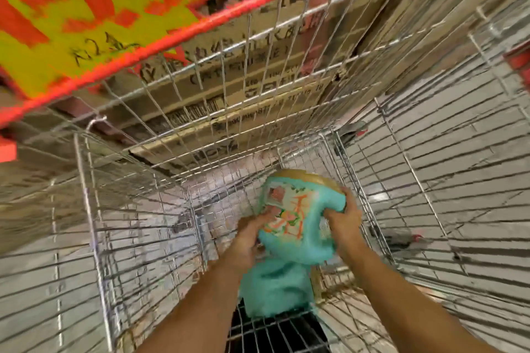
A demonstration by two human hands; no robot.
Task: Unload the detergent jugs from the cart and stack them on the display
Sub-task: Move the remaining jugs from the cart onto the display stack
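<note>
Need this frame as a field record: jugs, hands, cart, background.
upper jug: teal, tilted, inside wire cart, held in both hands
left hand: grips its left side
right hand: grips its right side
lower jug: teal, below upper jug; contact unclear
behind cart: boxes, yellow sign

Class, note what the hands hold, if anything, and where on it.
A teal detergent jug: left hand on its label side, right hand by its handle.
</note>
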